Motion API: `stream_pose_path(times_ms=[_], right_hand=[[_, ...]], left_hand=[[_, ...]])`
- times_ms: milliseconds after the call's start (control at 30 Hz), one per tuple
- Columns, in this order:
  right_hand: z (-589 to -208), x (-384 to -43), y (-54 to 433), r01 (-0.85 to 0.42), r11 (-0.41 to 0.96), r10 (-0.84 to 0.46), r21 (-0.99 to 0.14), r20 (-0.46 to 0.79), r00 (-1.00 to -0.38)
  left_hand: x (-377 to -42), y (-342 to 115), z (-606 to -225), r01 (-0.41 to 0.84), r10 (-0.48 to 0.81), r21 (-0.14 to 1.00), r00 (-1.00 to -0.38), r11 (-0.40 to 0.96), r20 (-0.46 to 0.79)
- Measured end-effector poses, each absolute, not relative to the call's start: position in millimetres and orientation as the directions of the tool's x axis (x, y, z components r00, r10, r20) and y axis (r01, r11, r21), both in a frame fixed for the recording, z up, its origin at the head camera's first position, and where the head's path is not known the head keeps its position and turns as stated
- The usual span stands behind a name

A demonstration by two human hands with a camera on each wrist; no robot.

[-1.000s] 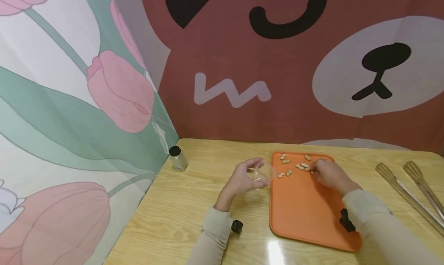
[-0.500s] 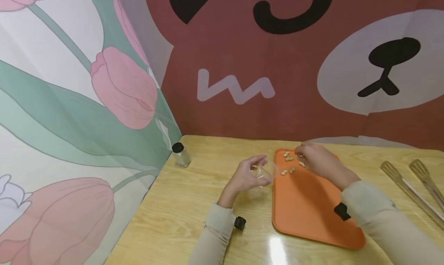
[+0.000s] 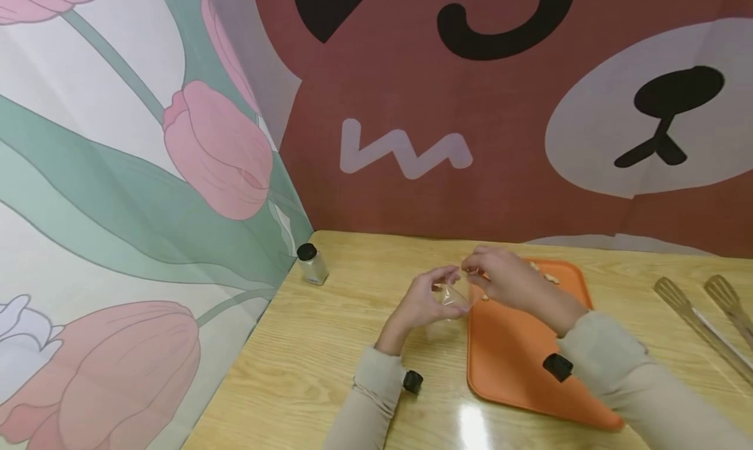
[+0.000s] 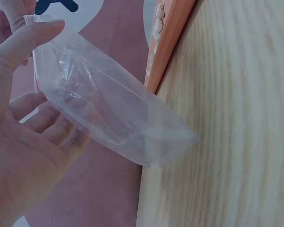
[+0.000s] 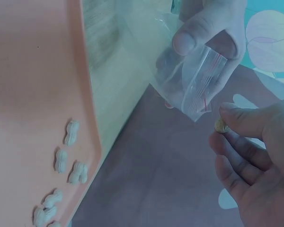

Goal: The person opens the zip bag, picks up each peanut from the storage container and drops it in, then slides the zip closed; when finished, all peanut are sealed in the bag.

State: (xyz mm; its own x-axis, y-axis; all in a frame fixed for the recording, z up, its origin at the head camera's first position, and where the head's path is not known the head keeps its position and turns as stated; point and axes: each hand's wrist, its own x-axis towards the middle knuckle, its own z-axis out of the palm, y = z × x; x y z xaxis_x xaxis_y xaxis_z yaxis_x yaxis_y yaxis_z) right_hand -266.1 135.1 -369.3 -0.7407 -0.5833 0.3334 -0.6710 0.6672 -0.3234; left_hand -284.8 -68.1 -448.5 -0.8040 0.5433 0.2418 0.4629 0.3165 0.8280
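My left hand (image 3: pixel 419 303) holds a clear plastic zip bag (image 4: pixel 109 104) by its mouth, thumb on one side and fingers on the other. The bag hangs just left of the orange tray (image 3: pixel 518 365), and no contents show through it. Between thumb and fingertips my right hand (image 3: pixel 508 281) pinches a peanut (image 5: pixel 221 126), mostly covered by the fingers. In the right wrist view that peanut is close beside the bag's zip-strip edge. Several more unshelled peanuts (image 5: pixel 71 132) lie on the far part of the tray, some hidden behind the right hand in the head view.
A small clear jar with a black lid (image 3: pixel 312 264) stands at the table's far left corner. Metal tongs (image 3: pixel 700 316) with slotted ends lie right of the tray. Behind the wooden table (image 3: pixel 294 371) rises a wall with a printed bear.
My right hand has picked a peanut off the tray and carried it left to the bag's mouth. The left hand keeps holding the bag in nearly the same place.
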Motion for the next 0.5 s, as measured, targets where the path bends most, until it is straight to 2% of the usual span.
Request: stream_pose_path(times_ms=[267,500], right_hand=[[-370.1,-265.3,133.2,-0.641,0.692,-0.584,-0.332,0.264,-0.767],[-371.4,-264.8,132.4,-0.651,0.680,-0.592,-0.337,0.271,-0.759]], left_hand=[[-284.8,-67.9,-448.7,0.468,0.539,0.819,-0.806,0.332,0.242],[-285.0,-67.9,-449.6,0.463,0.539,0.819,-0.809,0.338,0.235]])
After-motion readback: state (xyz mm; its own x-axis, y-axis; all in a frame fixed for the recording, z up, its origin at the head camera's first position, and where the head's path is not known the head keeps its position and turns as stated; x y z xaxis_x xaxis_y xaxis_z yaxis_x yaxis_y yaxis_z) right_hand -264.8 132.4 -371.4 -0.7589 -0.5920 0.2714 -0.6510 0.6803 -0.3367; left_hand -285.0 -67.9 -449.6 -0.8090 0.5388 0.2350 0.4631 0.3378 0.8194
